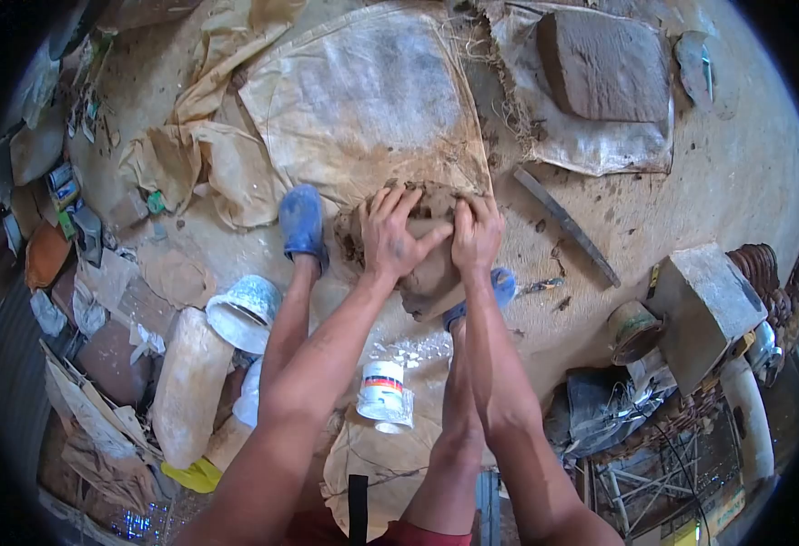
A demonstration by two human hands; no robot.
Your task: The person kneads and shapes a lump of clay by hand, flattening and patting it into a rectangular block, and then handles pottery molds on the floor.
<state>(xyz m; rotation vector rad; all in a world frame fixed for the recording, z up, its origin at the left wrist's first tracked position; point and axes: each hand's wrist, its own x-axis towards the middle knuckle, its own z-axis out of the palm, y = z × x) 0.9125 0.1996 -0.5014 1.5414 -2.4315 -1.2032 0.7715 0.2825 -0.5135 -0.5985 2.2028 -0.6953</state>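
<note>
A lump of brown clay lies on the floor between my feet, its top smooth in the middle and rough along the far edge. My left hand grips its left and far side, thumb stretched across the top toward the right. On the right side my right hand holds the lump, fingers bent over the far edge. The undersides of both hands and some fingertips are hidden against the clay. Just beyond it spreads a pale, stained cloth sack.
A large clay block rests on another sack at the far right. Nearer lies a long flat bar. A white bucket, a paint can and a grey box stand around my legs. Blue clogs cover my feet.
</note>
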